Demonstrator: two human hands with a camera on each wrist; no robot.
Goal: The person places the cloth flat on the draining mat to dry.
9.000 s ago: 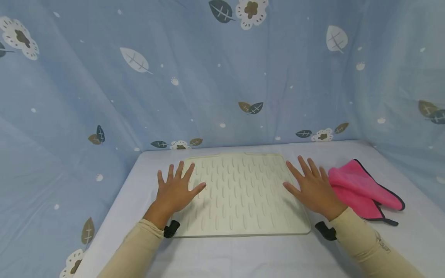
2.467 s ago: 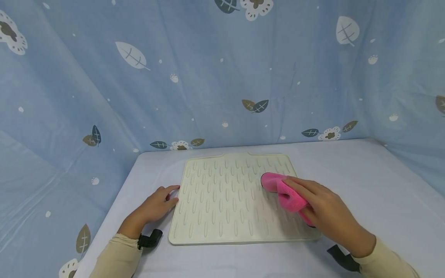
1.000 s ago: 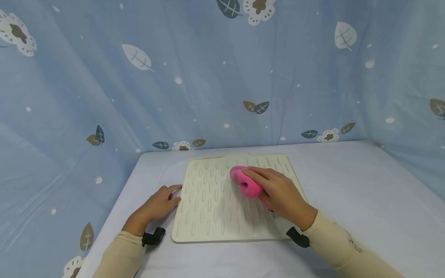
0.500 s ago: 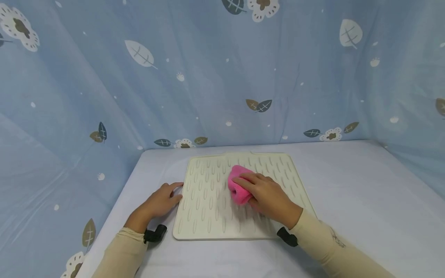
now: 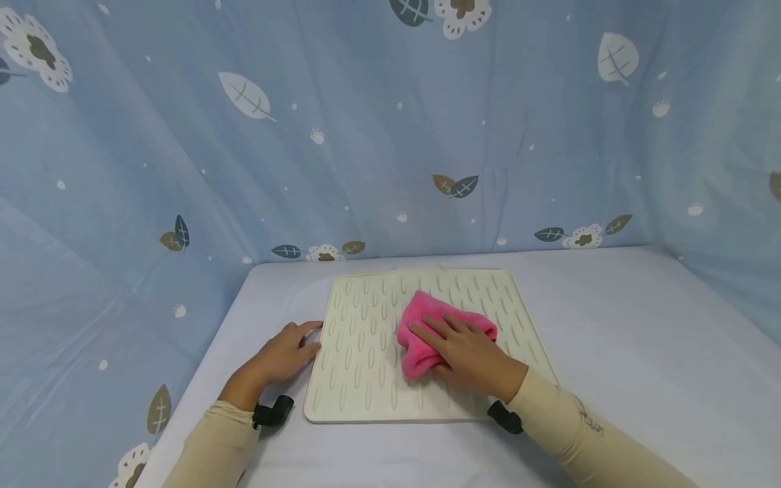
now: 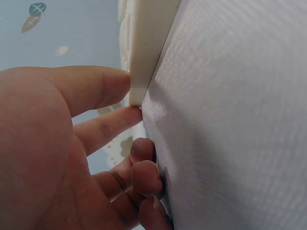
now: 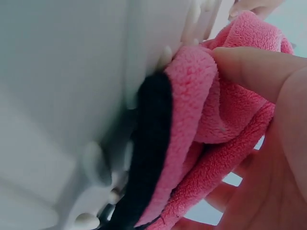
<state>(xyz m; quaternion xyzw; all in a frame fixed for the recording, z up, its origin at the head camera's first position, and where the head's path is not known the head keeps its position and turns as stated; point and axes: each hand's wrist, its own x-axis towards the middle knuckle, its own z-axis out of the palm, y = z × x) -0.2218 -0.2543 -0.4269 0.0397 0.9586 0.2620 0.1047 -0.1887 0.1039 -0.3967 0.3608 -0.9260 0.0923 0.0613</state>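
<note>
A cream drying mat (image 5: 360,339) with rows of raised ribs lies on the table. My left hand (image 5: 281,354) rests beside its left side, thumb and index fingertips touching the edge of the mat. In the left wrist view, the other fingers (image 6: 146,177) curl loosely against the tablecloth. On the middle of the mat is a pink cloth (image 5: 421,308) with dark edging, partly spread out. My right hand (image 5: 472,356) lies over it with fingers spread, pressing it. The right wrist view shows the thumb (image 7: 259,69) against folds of the cloth.
White fabric (image 5: 634,339) covers the table. A blue curtain (image 5: 342,135) with leaf and flower prints hangs behind and along both sides. Black wrist pieces (image 5: 273,411) sit at both sleeves.
The pink cloth, first lying at the right, came onto the mat in my right hand and moved left. Just now it has spread from a bunch beneath that hand. My left hand stays put.
</note>
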